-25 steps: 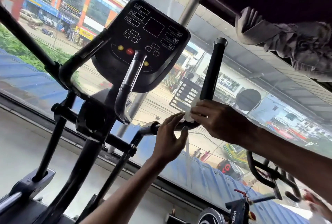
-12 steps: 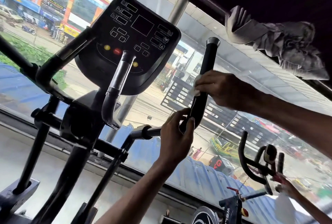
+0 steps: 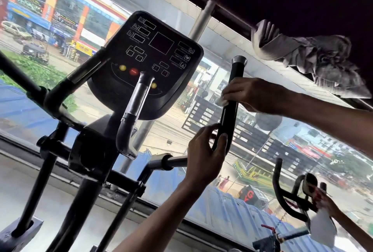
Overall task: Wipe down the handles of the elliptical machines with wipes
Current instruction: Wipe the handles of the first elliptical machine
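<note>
Head view: two hands work the upright black handle [image 3: 229, 118] of an elliptical machine [image 3: 86, 150].
The right hand [image 3: 254, 95], its arm reaching in from the right, curls round the handle's upper half with a white wipe [image 3: 221, 101] pressed beneath its fingers. The left hand [image 3: 205, 156], forearm rising from below, grips the handle's lower bend between thumb and fingers. The console [image 3: 149, 60] stands to the left, a grey cloth [image 3: 314, 60] hangs from the rail above, and another person's hand [image 3: 327, 203] holds a second wipe [image 3: 323, 229] at lower right.
</note>
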`<control>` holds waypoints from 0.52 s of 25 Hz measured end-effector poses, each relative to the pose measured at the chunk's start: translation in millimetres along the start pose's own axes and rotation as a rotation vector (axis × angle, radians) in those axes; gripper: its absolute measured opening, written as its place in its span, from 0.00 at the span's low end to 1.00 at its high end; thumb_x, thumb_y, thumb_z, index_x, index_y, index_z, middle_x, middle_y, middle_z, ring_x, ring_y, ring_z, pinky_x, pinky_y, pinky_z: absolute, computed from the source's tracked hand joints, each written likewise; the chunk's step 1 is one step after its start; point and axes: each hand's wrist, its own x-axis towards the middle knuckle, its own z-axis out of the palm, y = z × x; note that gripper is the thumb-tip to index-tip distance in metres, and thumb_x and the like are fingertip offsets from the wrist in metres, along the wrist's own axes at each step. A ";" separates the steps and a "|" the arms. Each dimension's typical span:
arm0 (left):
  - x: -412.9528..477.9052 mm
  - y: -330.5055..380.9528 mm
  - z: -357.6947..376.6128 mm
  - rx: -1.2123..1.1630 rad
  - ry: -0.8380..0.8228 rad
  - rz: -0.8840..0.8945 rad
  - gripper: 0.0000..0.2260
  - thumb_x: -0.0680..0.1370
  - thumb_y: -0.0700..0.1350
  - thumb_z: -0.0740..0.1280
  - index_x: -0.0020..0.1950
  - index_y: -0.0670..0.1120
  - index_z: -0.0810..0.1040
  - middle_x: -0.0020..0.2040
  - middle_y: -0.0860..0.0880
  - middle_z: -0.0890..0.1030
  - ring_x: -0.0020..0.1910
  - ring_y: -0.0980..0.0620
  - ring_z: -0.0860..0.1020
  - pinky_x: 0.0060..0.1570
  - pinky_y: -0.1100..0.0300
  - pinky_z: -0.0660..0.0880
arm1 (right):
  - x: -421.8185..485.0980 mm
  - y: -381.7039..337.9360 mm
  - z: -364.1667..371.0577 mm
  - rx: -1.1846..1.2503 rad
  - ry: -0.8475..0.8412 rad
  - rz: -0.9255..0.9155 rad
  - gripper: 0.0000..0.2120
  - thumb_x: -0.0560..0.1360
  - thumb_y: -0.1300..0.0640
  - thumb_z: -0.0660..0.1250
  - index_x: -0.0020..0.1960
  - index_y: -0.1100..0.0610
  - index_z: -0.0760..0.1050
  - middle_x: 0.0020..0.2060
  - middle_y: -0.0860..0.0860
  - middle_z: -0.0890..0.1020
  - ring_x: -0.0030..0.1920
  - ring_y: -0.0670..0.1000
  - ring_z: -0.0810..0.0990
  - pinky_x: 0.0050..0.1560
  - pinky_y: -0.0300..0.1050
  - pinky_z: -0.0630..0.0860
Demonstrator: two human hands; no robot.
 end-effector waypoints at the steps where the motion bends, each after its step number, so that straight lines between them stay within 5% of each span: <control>1: 2.0 1.3 0.9 -0.006 0.000 0.000 0.13 0.80 0.48 0.68 0.63 0.48 0.82 0.57 0.53 0.84 0.50 0.60 0.81 0.50 0.66 0.75 | 3.3 16.5 -1.6 -0.024 0.032 0.057 0.15 0.71 0.73 0.67 0.55 0.64 0.84 0.52 0.58 0.86 0.54 0.62 0.84 0.54 0.56 0.84; 5: 3.7 0.9 0.5 -0.024 0.016 -0.002 0.10 0.81 0.45 0.69 0.61 0.48 0.83 0.55 0.54 0.84 0.50 0.63 0.81 0.49 0.68 0.75 | 21.3 62.7 -2.3 -0.120 0.064 0.260 0.12 0.77 0.67 0.63 0.52 0.65 0.85 0.50 0.59 0.86 0.52 0.64 0.83 0.50 0.59 0.84; 7: 5.1 0.4 -1.3 -0.024 0.005 0.000 0.10 0.80 0.46 0.68 0.61 0.49 0.83 0.55 0.56 0.84 0.50 0.64 0.81 0.52 0.63 0.77 | 24.3 67.8 -4.2 -0.079 0.081 0.278 0.22 0.77 0.58 0.55 0.51 0.67 0.86 0.48 0.61 0.86 0.51 0.64 0.83 0.50 0.57 0.84; 13: 6.6 0.9 -1.6 -0.012 0.012 0.000 0.12 0.80 0.48 0.66 0.60 0.49 0.83 0.54 0.56 0.84 0.50 0.64 0.81 0.54 0.56 0.79 | 25.7 80.5 -8.8 -0.113 0.000 0.382 0.10 0.75 0.70 0.73 0.55 0.64 0.86 0.50 0.61 0.86 0.52 0.65 0.83 0.52 0.61 0.83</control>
